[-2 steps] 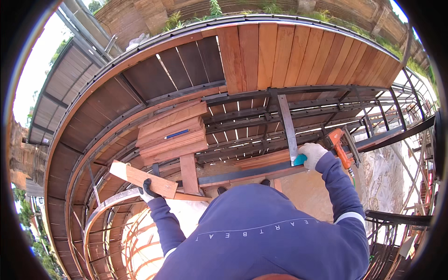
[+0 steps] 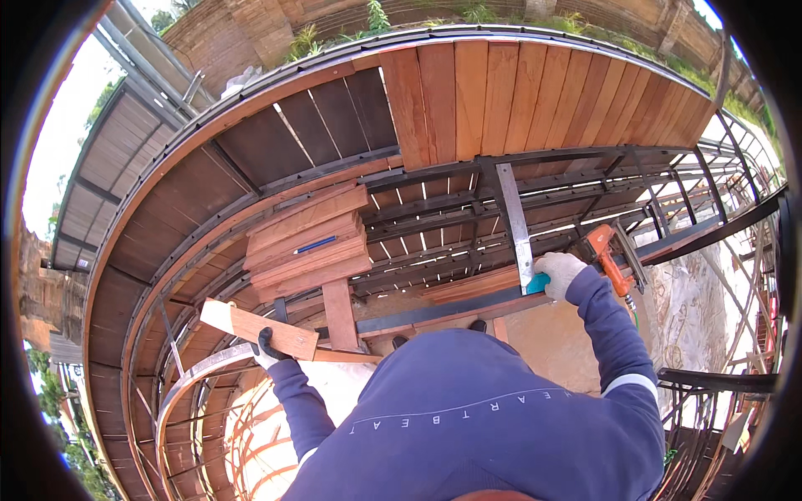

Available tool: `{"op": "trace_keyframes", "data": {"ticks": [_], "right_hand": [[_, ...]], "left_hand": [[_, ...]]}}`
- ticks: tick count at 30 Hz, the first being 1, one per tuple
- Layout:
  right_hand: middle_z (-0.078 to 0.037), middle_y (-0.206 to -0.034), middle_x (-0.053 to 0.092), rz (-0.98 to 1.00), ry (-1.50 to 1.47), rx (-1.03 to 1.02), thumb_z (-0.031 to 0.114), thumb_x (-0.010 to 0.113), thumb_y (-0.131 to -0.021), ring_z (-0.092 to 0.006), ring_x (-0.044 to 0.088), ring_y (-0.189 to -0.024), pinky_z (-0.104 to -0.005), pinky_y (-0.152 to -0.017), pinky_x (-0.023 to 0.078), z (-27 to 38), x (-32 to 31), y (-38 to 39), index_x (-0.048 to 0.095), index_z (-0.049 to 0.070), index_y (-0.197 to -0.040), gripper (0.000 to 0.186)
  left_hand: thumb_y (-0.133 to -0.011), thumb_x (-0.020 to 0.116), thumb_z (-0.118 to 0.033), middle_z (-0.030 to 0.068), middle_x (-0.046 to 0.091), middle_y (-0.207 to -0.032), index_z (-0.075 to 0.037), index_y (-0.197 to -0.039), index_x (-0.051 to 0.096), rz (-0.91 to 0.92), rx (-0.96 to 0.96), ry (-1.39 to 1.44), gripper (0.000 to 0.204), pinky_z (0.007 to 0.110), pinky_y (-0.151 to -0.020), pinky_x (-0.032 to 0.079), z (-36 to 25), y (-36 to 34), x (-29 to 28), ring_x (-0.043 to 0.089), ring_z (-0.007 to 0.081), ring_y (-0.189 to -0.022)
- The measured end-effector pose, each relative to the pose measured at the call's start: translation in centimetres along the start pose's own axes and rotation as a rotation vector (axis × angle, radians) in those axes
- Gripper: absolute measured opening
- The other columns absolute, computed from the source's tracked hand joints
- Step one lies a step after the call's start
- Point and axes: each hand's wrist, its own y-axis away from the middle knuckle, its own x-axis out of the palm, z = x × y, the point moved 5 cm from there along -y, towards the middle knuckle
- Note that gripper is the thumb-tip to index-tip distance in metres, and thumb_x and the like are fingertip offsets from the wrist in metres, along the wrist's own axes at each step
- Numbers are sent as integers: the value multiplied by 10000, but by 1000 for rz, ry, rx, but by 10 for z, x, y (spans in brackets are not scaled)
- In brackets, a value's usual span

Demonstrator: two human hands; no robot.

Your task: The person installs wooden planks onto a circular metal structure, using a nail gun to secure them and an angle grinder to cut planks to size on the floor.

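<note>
My left hand (image 2: 269,348), in a light glove with dark fingers, is closed round a short reddish-brown board (image 2: 242,323). The board is tilted, its pale far end pointing up and left. My right hand (image 2: 561,274), in a pale glove, is closed on the teal grip of a long flat metal-bladed tool (image 2: 515,217). Its blade reaches away from me over the dark metal frame (image 2: 443,311); the exact kind cannot be made out. Just right of that hand lies an orange nail gun (image 2: 607,257).
A stack of boards (image 2: 313,230) bears a blue pencil (image 2: 316,244). Reddish planks (image 2: 501,100) cover the far right of the curved frame; dark panels (image 2: 322,125) lie left of them. Open gaps show between the black rails (image 2: 418,209). Another board (image 2: 341,313) lies across the near rail.
The view has shifted slightly. Both hands keep their holds, with the board and the bladed tool almost where they were.
</note>
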Motion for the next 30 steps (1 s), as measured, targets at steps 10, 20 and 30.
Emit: {"op": "trace_keyframes", "data": {"ticks": [10, 20, 30], "right_hand": [[-150, -929, 698, -308, -100, 35, 60, 643, -773, -372, 664, -939, -454, -839, 540, 9, -24, -7, 702, 55, -964, 200], [-171, -935, 690, -642, -26, -161, 52, 628, -796, -380, 656, -932, -461, -848, 532, 62, -79, -189, 724, 42, -1011, 236], [-129, -919, 683, -688, 35, -152, 115, 623, -809, -361, 654, -907, -477, -817, 533, 82, -66, -312, 739, 117, -1009, 231]], "left_hand": [[-699, 704, -163, 140, 613, -978, 20, -1171, 579, 29, -33, -13, 522, 416, -816, 544, 19, -22, -23, 639, 311, -864], [-676, 713, -126, 162, 596, -1024, 30, -1266, 530, 73, -31, 56, 638, 427, -848, 556, 26, -27, -20, 635, 329, -896], [-682, 721, -159, 129, 577, -983, 32, -1200, 561, -55, 46, -14, 575, 390, -817, 519, 15, -12, -20, 599, 281, -855]]}}
